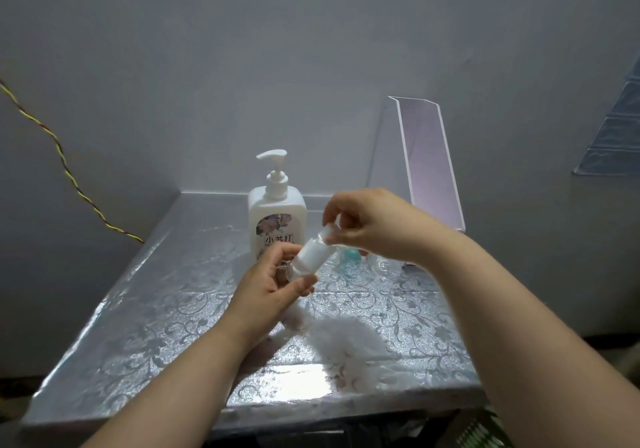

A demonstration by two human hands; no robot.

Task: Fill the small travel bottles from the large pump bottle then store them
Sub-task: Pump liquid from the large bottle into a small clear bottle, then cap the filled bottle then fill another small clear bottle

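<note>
A large white pump bottle point(277, 219) with a flowered label stands upright at the back of the silver-patterned table point(138, 309). In front of it my left hand point(270, 288) holds a small travel bottle point(310, 257), white inside and tilted up to the right. My right hand point(367, 222) pinches the clear cap point(329, 232) at the bottle's upper end. Behind my right wrist, partly hidden, lie a blue-green small bottle point(349, 260) and other clear pieces point(384, 266) on the table.
A clear acrylic rack point(429, 160) leans against the wall at the back right. A twisted yellow and red cord point(65, 167) runs down the left wall to the table's edge. A plastic-covered shelf point(613, 143) sits at the far right.
</note>
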